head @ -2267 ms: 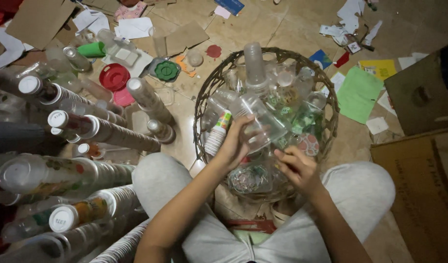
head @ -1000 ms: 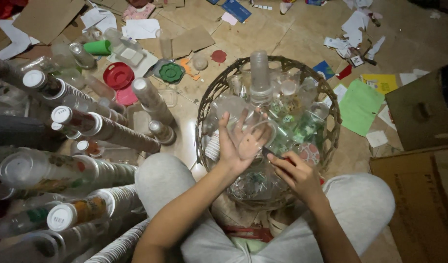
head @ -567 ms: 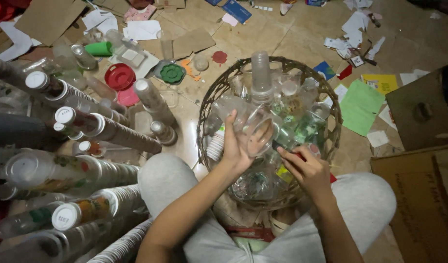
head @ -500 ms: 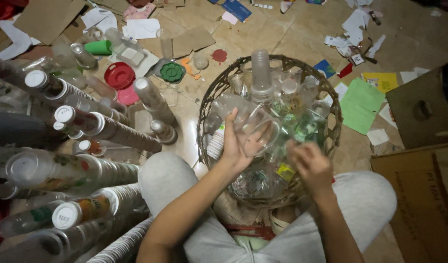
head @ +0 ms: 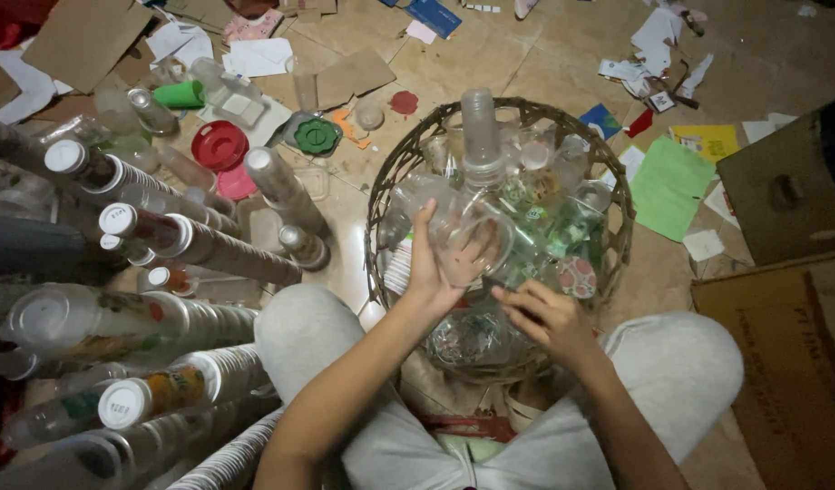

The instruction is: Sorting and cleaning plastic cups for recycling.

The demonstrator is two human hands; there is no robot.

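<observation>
Left hand [head: 440, 263] is wrapping spread fingers around a clear plastic cup [head: 467, 238] over the woven basket [head: 617, 191], centre frame. Right hand [head: 549, 318] is curling loosely just below, holding nothing visible. Cup looks light, thin, crushable: best gripped gently round the wall.

You get dim, warm indoor light here, brightest on the tiled floor [head: 526, 63] at top centre and fading toward the left edge, where the stacked cups [head: 118, 308] sit in murk. Clear plastic in the wicker basket [head: 617, 191] throws small glints (no harsh glare). Your forearms look soft and grainy, and the edges bow outward slightly from the wide lens.
</observation>
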